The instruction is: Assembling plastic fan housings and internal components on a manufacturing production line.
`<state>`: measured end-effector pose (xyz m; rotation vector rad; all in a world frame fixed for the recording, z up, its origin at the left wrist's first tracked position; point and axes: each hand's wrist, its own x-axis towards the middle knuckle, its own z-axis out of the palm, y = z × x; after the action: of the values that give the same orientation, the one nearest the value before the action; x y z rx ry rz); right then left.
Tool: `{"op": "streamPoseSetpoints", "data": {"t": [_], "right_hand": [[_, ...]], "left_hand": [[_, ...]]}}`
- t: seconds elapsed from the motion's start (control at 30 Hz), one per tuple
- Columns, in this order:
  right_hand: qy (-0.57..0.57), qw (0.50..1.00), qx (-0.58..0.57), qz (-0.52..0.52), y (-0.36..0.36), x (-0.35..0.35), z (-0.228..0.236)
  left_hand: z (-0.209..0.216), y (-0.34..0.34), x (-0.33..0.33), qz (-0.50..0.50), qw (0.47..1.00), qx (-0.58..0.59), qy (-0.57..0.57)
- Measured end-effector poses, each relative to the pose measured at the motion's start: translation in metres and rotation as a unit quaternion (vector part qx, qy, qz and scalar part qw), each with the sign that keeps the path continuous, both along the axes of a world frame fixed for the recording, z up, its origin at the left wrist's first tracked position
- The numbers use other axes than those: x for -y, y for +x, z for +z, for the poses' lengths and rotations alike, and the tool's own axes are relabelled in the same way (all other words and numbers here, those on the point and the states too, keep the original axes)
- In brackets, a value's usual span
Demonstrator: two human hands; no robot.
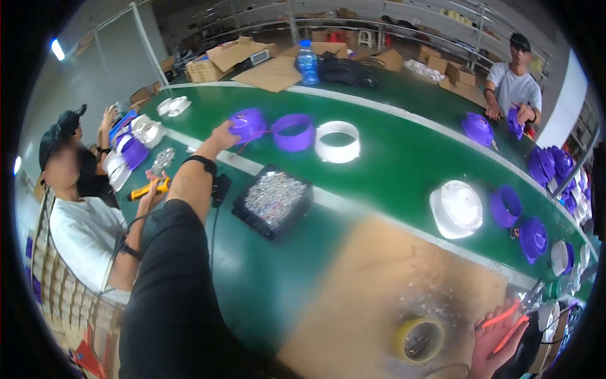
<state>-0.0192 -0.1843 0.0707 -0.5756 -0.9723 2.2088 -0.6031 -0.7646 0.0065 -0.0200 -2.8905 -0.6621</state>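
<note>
My left arm stretches far out across the green bench, and my left hand (221,136) grips the near-left side of a purple round plastic housing (247,125). A thin reddish wire runs from that housing toward a purple ring (294,144) beside it. Right of this ring stands a white ring (338,153). At the lower right, my right hand (493,338) is closed around pliers with red handles (507,328), their jaws pointing away from me. Near that hand, a yellow tape roll (402,341) with small metal bits inside rests on a brown board (353,303).
A black tray of screws (238,205) sits mid-bench. At left a co-worker holds a yellow power screwdriver (150,189); another person works at far right. White (459,211) and purple housings (534,239) line the right side. A water bottle (307,66) stands behind.
</note>
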Motion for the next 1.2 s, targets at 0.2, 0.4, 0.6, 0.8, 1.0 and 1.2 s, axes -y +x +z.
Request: {"op": "streamPoseSetpoints", "data": {"t": [0.2, 0.4, 0.6, 0.8, 1.0, 1.2], "right_hand": [[-0.022, 0.992, -0.082, 0.089, -0.018, -0.007, -0.014], [-0.082, 0.985, -0.101, 0.116, 0.0, -0.011, -0.01], [-0.075, 0.983, -0.101, 0.132, 0.006, -0.003, -0.012], [0.003, 0.982, -0.087, 0.169, 0.008, 0.006, 0.005], [0.034, 0.947, -0.139, 0.286, -0.028, 0.057, 0.053], [0.093, 0.955, -0.13, 0.25, -0.039, 0.088, 0.081]], "left_hand": [[-0.02, -0.036, 0.097, -0.223, 0.956, 0.005, 0.189], [-0.005, -0.04, 0.085, -0.06, 0.988, -0.139, -0.023], [0.075, 0.023, 0.04, -0.077, 0.972, -0.206, 0.078], [0.206, 0.184, -0.076, -0.203, 0.912, -0.194, 0.299], [0.193, 0.353, -0.188, -0.392, 0.802, -0.19, 0.41], [0.164, 0.435, -0.291, -0.554, 0.71, -0.184, 0.395]]}}
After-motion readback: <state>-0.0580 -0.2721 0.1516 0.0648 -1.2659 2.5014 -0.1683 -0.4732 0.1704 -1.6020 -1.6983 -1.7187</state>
